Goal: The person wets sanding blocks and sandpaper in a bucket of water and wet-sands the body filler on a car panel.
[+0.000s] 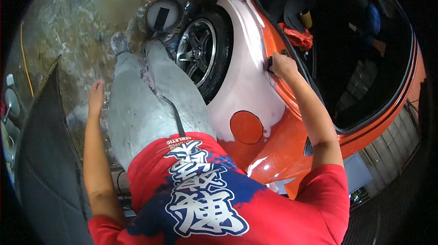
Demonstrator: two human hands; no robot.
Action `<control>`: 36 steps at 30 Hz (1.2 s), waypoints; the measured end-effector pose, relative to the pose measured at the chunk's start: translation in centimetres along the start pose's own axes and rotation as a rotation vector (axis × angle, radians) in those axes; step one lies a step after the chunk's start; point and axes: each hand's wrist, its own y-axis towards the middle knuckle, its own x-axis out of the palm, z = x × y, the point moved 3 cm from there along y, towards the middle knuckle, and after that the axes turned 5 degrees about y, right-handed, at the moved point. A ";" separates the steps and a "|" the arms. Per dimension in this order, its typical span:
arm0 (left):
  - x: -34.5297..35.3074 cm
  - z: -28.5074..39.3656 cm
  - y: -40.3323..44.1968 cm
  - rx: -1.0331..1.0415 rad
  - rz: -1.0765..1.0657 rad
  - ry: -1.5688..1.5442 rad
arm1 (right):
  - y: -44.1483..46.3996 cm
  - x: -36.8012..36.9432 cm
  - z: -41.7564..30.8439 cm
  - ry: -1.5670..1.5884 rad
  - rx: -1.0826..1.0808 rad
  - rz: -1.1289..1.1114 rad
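On the right, my right hand [284,65] is closed around a small dark block [269,64], which rests against the edge of the pinkish-grey patch [242,85] on the orange car body [292,140]. Part of the block is hidden by the fingers. My left hand [96,95] hangs beside my left leg over the wet floor, fingers stretched out, holding nothing. Below the patch is the round orange fuel flap [246,127]. The car wheel [197,52] stands between my legs and the patch.
A round basin [165,14] with a dark rectangular piece in it sits on the wet floor [77,26] near my feet. Red plastic [296,37] lies inside the car opening. A dark panel [48,144] is at the left, with an orange cord [26,62] beyond.
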 end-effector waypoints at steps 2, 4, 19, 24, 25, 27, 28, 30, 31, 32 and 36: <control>0.7 -2.1 1.3 0.042 -0.012 -0.015 | -0.9 0.0 0.0 0.008 0.029 -0.093; 0.9 -2.0 0.8 0.043 -0.012 -0.027 | -1.2 -0.2 0.2 0.036 0.039 -0.100; -0.7 -1.5 -1.0 0.006 -0.012 0.046 | -0.7 1.3 -0.2 0.149 -0.002 0.134; 0.3 -1.3 -2.1 0.082 0.006 0.036 | -0.4 0.9 -0.3 0.170 0.033 0.103; 0.6 -1.2 -2.1 0.089 0.002 0.073 | 0.0 0.8 -0.8 0.150 0.040 0.123; 0.7 -1.1 -1.6 0.113 0.003 0.135 | -1.3 1.0 0.0 0.149 0.081 0.061; 0.8 -1.8 -1.9 0.117 0.009 0.152 | -2.1 0.7 0.1 0.140 0.095 0.030; 1.1 -2.8 -2.7 0.059 -0.014 0.132 | -3.5 0.3 0.3 0.138 0.072 0.042; 1.1 -3.2 -3.3 -0.006 -0.040 0.090 | -3.1 0.2 0.2 0.138 0.070 0.045; 0.9 -3.4 -3.5 -0.069 -0.054 0.049 | -2.0 0.1 -0.1 0.142 0.062 0.055; 1.3 -5.6 -1.6 0.018 -0.006 0.045 | 7.2 1.5 -0.5 0.162 0.040 0.306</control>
